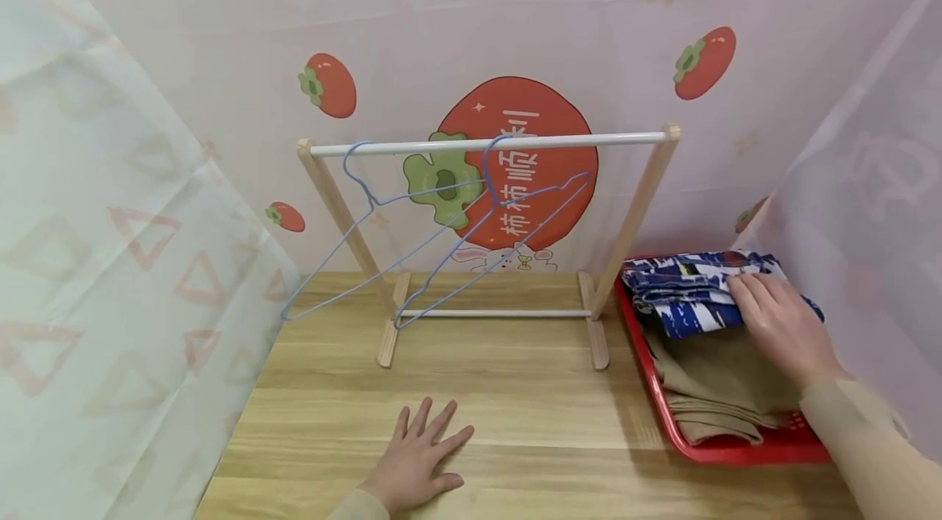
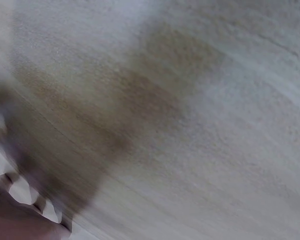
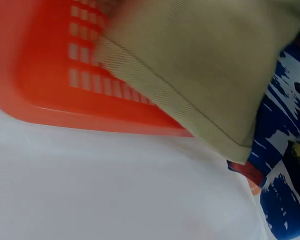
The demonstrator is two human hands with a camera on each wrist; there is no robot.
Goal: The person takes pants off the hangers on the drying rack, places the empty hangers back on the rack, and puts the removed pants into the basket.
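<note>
My left hand (image 1: 412,463) rests on the wooden table with its fingers spread and nothing in it. Part of that hand (image 2: 20,220) shows at the lower left of the left wrist view. Over at the red basket (image 1: 655,389), my right hand (image 1: 783,324) holds a folded blue-and-white patterned garment (image 1: 699,316) by its right part, fingers on top; the thumb is hidden in the head view. Beneath it lies a folded khaki garment (image 1: 721,373). In the right wrist view, the khaki cloth (image 3: 205,75) fills the upper middle, and the patterned cloth (image 3: 285,135) is at the right edge.
A wooden rack (image 1: 633,226) with a white top rail (image 1: 625,139) stands at the back of the table. Two blue wire hangers hang on the rail, one at the left (image 1: 324,271) and one near the middle (image 1: 441,262). Printed cloth walls (image 1: 221,38) enclose the table.
</note>
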